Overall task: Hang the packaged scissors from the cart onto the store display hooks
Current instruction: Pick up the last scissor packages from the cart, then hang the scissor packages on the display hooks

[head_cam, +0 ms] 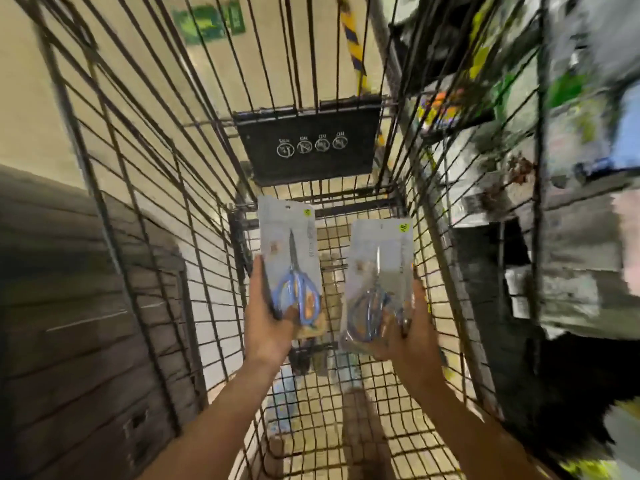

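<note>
Head view looks down into the wire cart [145,202], and both of your hands are raised over its basket, each with a pack of scissors. Your left hand [268,320] grasps the left scissors pack [289,258] near its lower end: the thumb lies across the blue-and-orange handles on the front, and the other fingers curl up the left edge and behind the card. Above your thumb the pack stands upright, blade pointing up, with a small yellow sticker at the top corner. Your right hand [405,327] clutches the right scissors pack [379,271] from its right side; fingers wrap the right edge and the thumb presses the lower front. This pack is blurred, and whether it is a single card or a small stack cannot be told. The two packs sit side by side, apart, with bare cart mesh showing between them. Beyond your fingertips a black placard [308,143] with round white symbols hangs on the far end of the cart. Right of your right hand, blurred store shelving [571,168] stands outside the cart wall.
</note>
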`<state>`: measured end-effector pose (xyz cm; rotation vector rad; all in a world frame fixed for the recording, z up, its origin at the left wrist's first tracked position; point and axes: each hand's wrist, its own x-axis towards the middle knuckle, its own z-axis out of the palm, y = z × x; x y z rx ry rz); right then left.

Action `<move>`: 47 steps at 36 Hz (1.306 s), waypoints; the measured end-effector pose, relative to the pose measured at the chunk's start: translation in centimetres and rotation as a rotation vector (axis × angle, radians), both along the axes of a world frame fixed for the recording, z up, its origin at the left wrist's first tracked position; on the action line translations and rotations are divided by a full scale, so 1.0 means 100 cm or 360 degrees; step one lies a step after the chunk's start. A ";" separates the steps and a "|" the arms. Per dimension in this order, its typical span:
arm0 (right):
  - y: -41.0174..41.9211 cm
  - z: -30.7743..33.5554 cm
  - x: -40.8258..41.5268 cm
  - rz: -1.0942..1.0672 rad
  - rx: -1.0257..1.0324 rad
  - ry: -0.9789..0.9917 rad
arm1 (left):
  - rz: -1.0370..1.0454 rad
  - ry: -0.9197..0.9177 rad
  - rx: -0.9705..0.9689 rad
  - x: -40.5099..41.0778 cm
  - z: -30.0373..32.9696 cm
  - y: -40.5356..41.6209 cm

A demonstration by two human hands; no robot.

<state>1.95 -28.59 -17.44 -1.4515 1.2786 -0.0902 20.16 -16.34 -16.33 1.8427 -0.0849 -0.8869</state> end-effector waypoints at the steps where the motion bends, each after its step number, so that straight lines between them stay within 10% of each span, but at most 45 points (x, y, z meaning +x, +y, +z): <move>1: 0.004 0.020 0.000 0.0004 -0.0090 -0.0010 | -0.0051 0.0005 -0.0066 -0.002 0.017 0.001; 15: 0.107 0.244 -0.064 -0.0564 -0.0381 -0.0390 | -0.0627 -0.0295 -0.0451 -0.017 0.251 0.074; 32: 0.196 0.364 -0.203 -0.1149 -0.0737 -0.0677 | -0.1266 -0.0581 -0.0749 -0.108 0.372 0.115; 47: 0.294 0.436 -0.443 -0.1445 -0.1096 -0.0702 | -0.1560 -0.0675 -0.1074 -0.344 0.435 0.126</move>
